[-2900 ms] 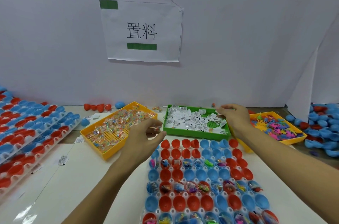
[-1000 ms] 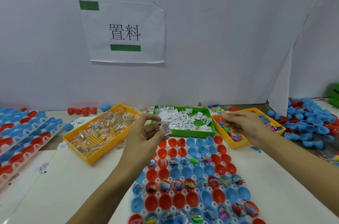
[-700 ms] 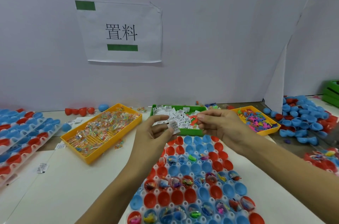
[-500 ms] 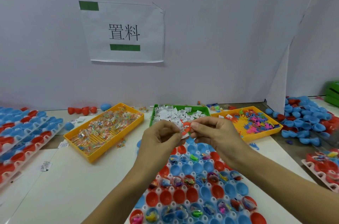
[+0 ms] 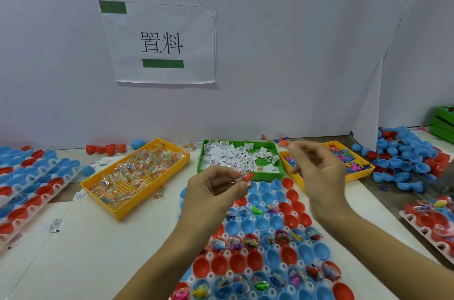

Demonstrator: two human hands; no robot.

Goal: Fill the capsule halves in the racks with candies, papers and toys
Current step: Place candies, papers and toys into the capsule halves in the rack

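Head view, left to right. Far left: stacked white plastic racks of red and blue capsule halves [image 5: 29, 184] lie along the table edge. Next, a yellow rectangular plastic tray of clear-wrapped coloured candies [image 5: 137, 177] sits at an angle on the white table [image 5: 73, 250], with a few loose white paper slips near it. On the wall behind hangs a white paper sign with black characters and green tape strips [image 5: 162, 41]. The left hand [image 5: 216, 189] is raised over the far end of the central white rack of red and blue capsule halves [image 5: 265, 245]; its fingers are curled, thumb and forefinger pinching a small red toy piece [image 5: 248, 177] together with a small white slip. Behind it stands a green rectangular plastic tray of folded white papers [image 5: 239, 158]. Central rack: some cups already hold candies and toys, others hold nothing. The right hand [image 5: 317, 167] is blurred, lifted over the near left corner of a yellow plastic tray of small multicoloured toys [image 5: 351, 162]; fingers loosely bent, and whether they hold anything cannot be told. The hands are apart. Far right: a loose heap of blue and red capsule halves [image 5: 405, 154] and, nearer, another filled rack [image 5: 432, 221].
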